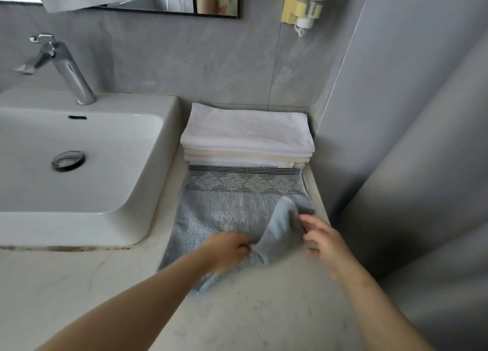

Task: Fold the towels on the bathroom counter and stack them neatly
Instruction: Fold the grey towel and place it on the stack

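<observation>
Counter (66, 284): pale marble, sink (148, 197) set at its left.
Blue towel (224, 208): laid flat right of the sink, one corner raised.
Folded stack (248, 134): set behind it, against the wall.
Left hand (229, 249): clamped on the raised corner.
Right hand (326, 238): fingers spread, beside that corner, blurred.

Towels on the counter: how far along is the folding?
Done: a folded stack of white and cream towels sits against the back wall. In hand: the blue towel lies spread before it; the left hand grips a raised fold, the right hand is open beside it. Left: finish folding it and stack it.
</observation>
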A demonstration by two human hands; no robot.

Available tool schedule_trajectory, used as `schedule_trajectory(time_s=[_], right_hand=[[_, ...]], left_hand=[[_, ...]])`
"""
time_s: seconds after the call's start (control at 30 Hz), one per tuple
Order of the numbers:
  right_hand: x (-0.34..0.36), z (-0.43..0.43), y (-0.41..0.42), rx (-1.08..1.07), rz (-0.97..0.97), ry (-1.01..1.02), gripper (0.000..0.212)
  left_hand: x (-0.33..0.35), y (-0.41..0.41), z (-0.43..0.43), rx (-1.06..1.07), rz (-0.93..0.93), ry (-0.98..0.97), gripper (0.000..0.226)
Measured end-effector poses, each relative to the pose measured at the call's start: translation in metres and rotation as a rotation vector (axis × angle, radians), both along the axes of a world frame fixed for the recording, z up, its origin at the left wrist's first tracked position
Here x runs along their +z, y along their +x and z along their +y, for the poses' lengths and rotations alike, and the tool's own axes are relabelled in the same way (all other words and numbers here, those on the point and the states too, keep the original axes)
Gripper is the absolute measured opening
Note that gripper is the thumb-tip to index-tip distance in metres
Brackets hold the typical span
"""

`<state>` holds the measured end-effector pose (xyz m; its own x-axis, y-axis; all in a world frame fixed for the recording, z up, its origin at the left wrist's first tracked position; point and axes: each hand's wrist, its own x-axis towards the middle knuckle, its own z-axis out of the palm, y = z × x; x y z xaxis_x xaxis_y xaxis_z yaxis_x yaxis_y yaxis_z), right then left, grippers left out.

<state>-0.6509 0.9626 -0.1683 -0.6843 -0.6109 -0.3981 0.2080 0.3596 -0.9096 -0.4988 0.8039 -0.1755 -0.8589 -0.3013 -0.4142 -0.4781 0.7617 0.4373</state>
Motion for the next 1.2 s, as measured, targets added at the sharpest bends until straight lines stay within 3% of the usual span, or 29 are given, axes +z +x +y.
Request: schedule_trajectory(time_s=[0.1,0.3,0.43,0.53,0.57,0.63,0.7,0.77,0.83,0.9,0.97,1.03,1.2], right_hand=[[-0.008,-0.007,-0.002,0.057,0.226,0.121,0.043],[-0.017,-0.019,-0.01,0.098,0.408,0.367,0.058],[-0.014,-0.029,-0.01,0.095,0.435,0.394,0.051],[-0.017,-0.037,-0.01,0.088,0.484,0.431,0.019],[-0.017,-0.039,-0.011,0.084,0.513,0.439,0.008],[-0.013,-0.041,-0.013,0.048,0.553,0.388,0.013],[-0.006,-0.044,-0.015,-0.044,0.476,0.238,0.012],[0.007,-0.047,-0.016,-0.174,0.251,0.007,0.016],[0.022,-0.047,-0.018,-0.251,-0.023,-0.191,0.02],[0.037,-0.041,-0.02,-0.214,-0.211,-0.265,0.021],[0.043,-0.03,-0.02,-0.14,-0.28,-0.208,0.026],[0.041,-0.019,-0.02,-0.095,-0.274,-0.086,0.028],[0.012,0.004,-0.008,0.006,0.028,0.251,0.017]], left_hand=[[0.001,-0.004,-0.02,0.31,0.074,0.258,0.024],[-0.001,0.004,-0.037,0.477,0.232,0.032,0.031],[0.006,0.024,-0.031,0.316,0.298,-0.079,0.054],[0.006,0.041,-0.03,0.077,0.065,-0.158,0.084],[0.004,0.045,-0.031,0.04,-0.009,-0.2,0.088],[0.001,0.048,-0.032,0.037,-0.062,-0.258,0.072],[0.005,0.045,-0.035,0.076,-0.03,-0.23,0.037],[0.016,0.041,-0.042,0.128,0.008,-0.156,0.009],[0.03,0.037,-0.052,0.159,0.052,-0.137,0.028],[0.041,0.036,-0.06,0.195,0.111,-0.162,0.024],[0.045,0.038,-0.063,0.244,0.179,-0.19,0.007],[0.04,0.043,-0.061,0.301,0.227,-0.193,0.011],[0.022,0.055,-0.048,0.308,0.245,-0.209,0.015]])
